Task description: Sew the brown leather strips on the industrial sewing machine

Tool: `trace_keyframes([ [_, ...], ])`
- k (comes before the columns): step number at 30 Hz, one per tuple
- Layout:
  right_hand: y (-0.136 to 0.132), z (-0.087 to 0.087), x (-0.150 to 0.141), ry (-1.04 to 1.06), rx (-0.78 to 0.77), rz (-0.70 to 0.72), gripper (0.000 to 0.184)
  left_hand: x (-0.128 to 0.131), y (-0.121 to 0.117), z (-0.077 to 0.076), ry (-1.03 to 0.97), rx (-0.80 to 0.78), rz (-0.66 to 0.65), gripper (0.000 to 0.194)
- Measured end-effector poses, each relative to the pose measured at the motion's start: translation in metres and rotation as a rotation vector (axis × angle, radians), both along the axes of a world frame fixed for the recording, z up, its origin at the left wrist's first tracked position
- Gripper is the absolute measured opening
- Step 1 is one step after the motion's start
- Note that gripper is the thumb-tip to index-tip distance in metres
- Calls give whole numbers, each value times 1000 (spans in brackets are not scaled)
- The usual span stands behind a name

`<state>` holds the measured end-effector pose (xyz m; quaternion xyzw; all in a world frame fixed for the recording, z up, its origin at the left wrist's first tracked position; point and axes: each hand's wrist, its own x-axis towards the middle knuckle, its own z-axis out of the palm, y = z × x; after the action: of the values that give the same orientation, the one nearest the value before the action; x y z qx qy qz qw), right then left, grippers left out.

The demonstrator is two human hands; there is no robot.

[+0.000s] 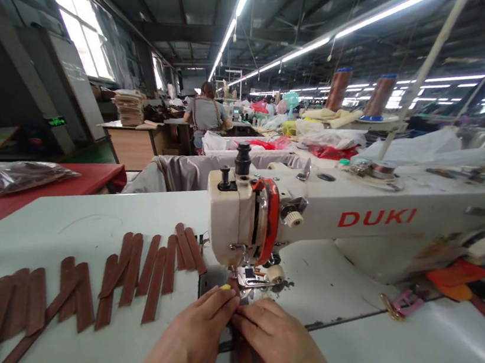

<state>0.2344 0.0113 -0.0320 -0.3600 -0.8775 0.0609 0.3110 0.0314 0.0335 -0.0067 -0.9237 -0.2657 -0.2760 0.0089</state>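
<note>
Under the head of a white sewing machine (237, 206) lies a brown leather strap (244, 357), its rounded end pointing toward me. My left hand (199, 330) presses its fingertips on the strap's left side, close to the presser foot (251, 277); a bit of yellow shows at a fingertip. From the right, my right hand (281, 337) has its fingers bent together on the same strap. The two hands meet at the fingertips and hide the strap's middle. Several similar brown leather strips (152, 285) lie in a loose row on the table to the left.
A long narrow strip (16, 360) lies at the lower left of the pale table (95, 218). Small scissors with a pink handle (405, 303) and orange pieces (456, 278) lie at right. Thread cones (340, 88) stand behind the machine. A person (208, 114) sits farther back.
</note>
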Motion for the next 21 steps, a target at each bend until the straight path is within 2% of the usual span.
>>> trace_keyframes([
  [5,-1,3,0,23,24,-7,31,2,4,11,-40,-34,1,52],
  [12,0,1,-5,30,224,-21,23,5,3,6,-59,-31,21,53],
  [21,-7,7,-3,62,220,-47,20,2,2,3,-61,-78,38,53],
])
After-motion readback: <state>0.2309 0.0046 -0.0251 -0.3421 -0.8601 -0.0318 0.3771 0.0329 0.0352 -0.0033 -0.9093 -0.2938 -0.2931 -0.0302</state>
